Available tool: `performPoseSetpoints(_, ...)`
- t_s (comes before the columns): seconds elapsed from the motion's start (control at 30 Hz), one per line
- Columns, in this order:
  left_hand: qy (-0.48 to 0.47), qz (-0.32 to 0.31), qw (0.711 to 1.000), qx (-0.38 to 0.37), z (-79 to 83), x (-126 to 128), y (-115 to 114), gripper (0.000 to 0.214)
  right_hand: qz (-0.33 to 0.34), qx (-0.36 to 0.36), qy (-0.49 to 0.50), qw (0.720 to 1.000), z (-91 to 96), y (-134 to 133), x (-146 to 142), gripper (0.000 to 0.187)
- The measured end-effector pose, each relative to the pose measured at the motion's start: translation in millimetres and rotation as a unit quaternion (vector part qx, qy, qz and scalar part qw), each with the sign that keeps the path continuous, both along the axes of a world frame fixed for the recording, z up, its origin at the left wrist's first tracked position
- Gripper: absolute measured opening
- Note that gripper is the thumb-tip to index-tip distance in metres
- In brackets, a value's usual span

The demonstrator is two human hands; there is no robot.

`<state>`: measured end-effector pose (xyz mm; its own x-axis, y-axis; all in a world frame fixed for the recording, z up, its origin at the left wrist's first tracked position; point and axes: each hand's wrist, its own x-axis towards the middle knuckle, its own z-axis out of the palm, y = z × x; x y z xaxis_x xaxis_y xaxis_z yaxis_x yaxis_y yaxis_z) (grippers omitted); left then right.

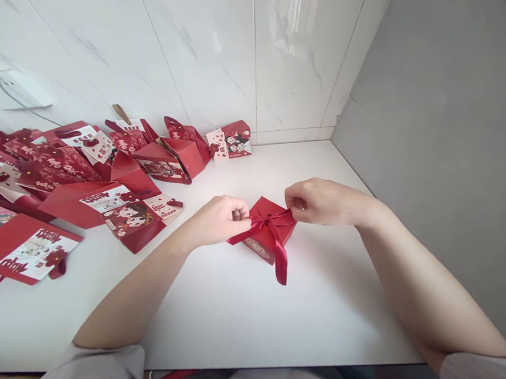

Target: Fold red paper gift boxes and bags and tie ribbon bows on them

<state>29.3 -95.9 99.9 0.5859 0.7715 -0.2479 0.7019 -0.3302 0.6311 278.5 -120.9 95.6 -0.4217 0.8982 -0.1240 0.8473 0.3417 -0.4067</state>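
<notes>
In the head view, a small red gift box (260,208) sits on the white table, turned cornerwise to me. A shiny dark-red ribbon (279,251) is knotted on top of it, one tail hanging over the front towards me. My left hand (227,218) is closed in a pinch on the ribbon left of the knot. On the right side, my right hand (309,202) pinches another part of the same ribbon. Between both hands the ribbon runs nearly straight across the box top.
Several red decorated gift boxes (165,163) crowd the left side of the white table (227,322). One printed box (238,139) stands against the tiled wall (214,54). A grey wall (437,115) rises to the right. A cable (20,101) hangs at far left.
</notes>
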Motion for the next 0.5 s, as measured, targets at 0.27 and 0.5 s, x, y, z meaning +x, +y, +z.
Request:
performPoseSetpoints(0.27, -0.055, -0.062, 0.994, 0.070, -1.1, 1.4, -0.6, 0.026, 0.007, 0.107, 0.094, 0.990, -2.0, -3.6, -4.0, 0.014)
performPoseSetpoints(0.5, -0.051, -0.090, 0.988, 0.112, -1.1, 4.4, -1.5, 0.007, 0.113, 0.063, 0.161, 0.978, -4.8, -5.4, -21.9, 0.012)
